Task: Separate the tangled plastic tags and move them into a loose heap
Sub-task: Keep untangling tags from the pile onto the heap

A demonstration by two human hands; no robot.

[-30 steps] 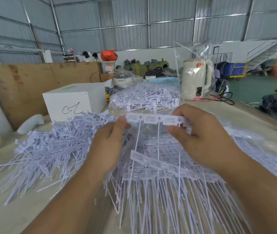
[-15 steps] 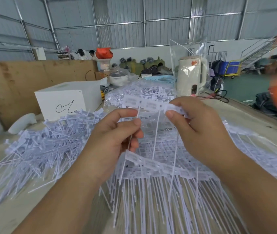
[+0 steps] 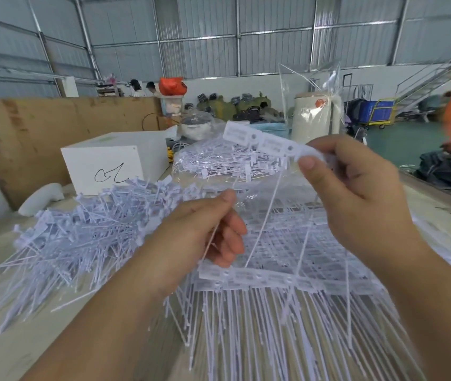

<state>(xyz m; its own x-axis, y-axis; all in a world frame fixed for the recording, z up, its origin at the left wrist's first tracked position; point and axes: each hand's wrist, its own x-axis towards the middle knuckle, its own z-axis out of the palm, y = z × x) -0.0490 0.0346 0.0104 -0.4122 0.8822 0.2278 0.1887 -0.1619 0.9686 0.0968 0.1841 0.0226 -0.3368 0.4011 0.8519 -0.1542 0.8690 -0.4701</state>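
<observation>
My right hand [image 3: 356, 193] pinches the end of a short strip of joined white plastic tags [image 3: 262, 140], lifted above the table. Thin white tails hang down from the strip. My left hand [image 3: 199, 232] has its fingers curled round one of these tails [image 3: 214, 233], below and left of the strip. Beneath both hands lies a stack of joined tag strips [image 3: 273, 279] with long tails pointing toward me. On the left sits a loose heap of single tags [image 3: 81, 232].
A clear bag of tags [image 3: 219, 163] lies behind the stack. A white box [image 3: 109, 158] with a black scribble stands at the back left before a brown board [image 3: 26, 138]. A bagged cream appliance [image 3: 312, 116] stands at the back right.
My right hand has raised and tilted the tag strip, its left end now higher. My left hand has slid down from the strip's end and curled round a hanging tail.
</observation>
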